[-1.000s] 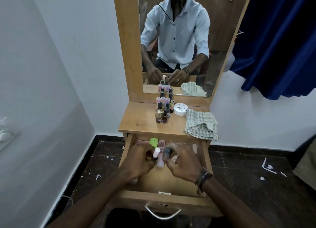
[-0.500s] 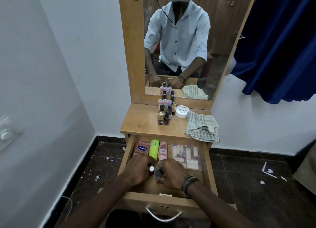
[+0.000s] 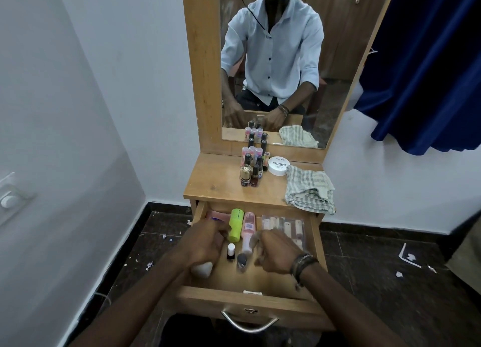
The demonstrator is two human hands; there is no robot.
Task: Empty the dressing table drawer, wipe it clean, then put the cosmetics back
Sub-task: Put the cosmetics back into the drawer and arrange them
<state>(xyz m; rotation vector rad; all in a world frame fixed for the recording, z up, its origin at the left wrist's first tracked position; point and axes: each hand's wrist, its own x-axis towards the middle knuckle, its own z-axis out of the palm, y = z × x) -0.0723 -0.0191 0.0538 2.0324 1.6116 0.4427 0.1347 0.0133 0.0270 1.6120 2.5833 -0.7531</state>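
Observation:
The wooden drawer [image 3: 316,245] is pulled out. At its back lie a pink Vaseline pack [image 3: 216,216], a green tube [image 3: 236,224], a pink bottle [image 3: 247,232] and a clear pack of nail tips [image 3: 285,227]. A small white-capped bottle [image 3: 230,251] and a grey-capped bottle [image 3: 242,260] stand free on the drawer floor between my hands. My left hand [image 3: 205,242] hovers to their left with loosely curled fingers, holding nothing. My right hand [image 3: 276,253] is to their right, also loosely curled and empty. A white object [image 3: 201,268] lies partly hidden under my left wrist.
On the table top [image 3: 208,185] stand several nail polish bottles [image 3: 251,169], a white nail polish remover tub [image 3: 278,165] and a crumpled striped cloth [image 3: 309,187]. The mirror [image 3: 333,60] rises behind. A blue curtain [image 3: 429,73] hangs at the right. Scraps litter the dark floor [image 3: 377,268].
My hands brought the two small bottles down into the drawer, stood them on its floor and let go. Both hands have since drawn apart sideways.

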